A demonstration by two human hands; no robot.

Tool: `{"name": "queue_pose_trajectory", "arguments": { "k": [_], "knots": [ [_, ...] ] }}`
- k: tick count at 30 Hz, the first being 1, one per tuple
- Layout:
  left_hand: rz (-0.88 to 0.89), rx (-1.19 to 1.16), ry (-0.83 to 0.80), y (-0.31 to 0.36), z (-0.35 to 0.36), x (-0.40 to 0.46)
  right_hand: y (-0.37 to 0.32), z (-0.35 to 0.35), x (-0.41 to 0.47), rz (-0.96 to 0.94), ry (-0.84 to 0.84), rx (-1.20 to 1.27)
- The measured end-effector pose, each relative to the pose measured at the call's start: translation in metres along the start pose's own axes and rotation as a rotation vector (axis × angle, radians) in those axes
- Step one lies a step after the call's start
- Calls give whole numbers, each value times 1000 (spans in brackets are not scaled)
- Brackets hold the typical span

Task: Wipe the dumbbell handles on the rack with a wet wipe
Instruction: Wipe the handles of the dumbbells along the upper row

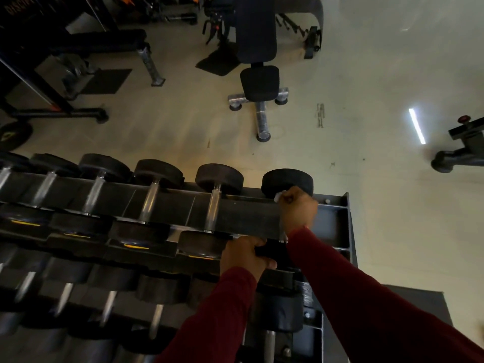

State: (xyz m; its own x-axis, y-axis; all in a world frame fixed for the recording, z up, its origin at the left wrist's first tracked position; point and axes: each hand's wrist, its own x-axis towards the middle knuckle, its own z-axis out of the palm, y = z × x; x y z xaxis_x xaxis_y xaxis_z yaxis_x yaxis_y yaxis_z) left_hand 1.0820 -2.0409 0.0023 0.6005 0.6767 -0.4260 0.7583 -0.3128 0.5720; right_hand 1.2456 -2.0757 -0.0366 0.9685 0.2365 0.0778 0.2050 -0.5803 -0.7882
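Note:
A dark tiered dumbbell rack (332,224) runs from the left edge to the right of centre, with several black dumbbells lying across its top tier. My right hand (297,209) is wrapped around the handle of the rightmost top dumbbell (286,180), and a bit of white wet wipe (278,197) pokes out by my fingers. That handle is hidden under my fist. My left hand (245,256) grips the near black head of the same dumbbell (272,254). The neighbouring dumbbell's chrome handle (213,209) is bare.
A lower tier of dumbbells (157,286) sits nearer to me. Behind the rack, on the pale floor (366,87), stand a black adjustable bench (259,74), a dark machine frame (39,74) at the left and another machine's foot (455,155) at the right.

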Motion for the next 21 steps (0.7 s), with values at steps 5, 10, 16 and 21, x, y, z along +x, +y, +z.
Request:
{"name": "queue_pose_trajectory", "arguments": {
  "k": [5,10,16,21],
  "knots": [
    [15,-5,-6,-2,-1,1,6,-5,6,-321,-169,-293],
    [18,-25,-23,-4,-2,1,12,-6,-1,-220,-125,-239],
    [16,-14,-25,-2,-3,2,-6,-6,9,-442,-393,-614],
    [22,-11,-25,-5,-1,3,24,-22,2,10,-180,-56]
  ]
}}
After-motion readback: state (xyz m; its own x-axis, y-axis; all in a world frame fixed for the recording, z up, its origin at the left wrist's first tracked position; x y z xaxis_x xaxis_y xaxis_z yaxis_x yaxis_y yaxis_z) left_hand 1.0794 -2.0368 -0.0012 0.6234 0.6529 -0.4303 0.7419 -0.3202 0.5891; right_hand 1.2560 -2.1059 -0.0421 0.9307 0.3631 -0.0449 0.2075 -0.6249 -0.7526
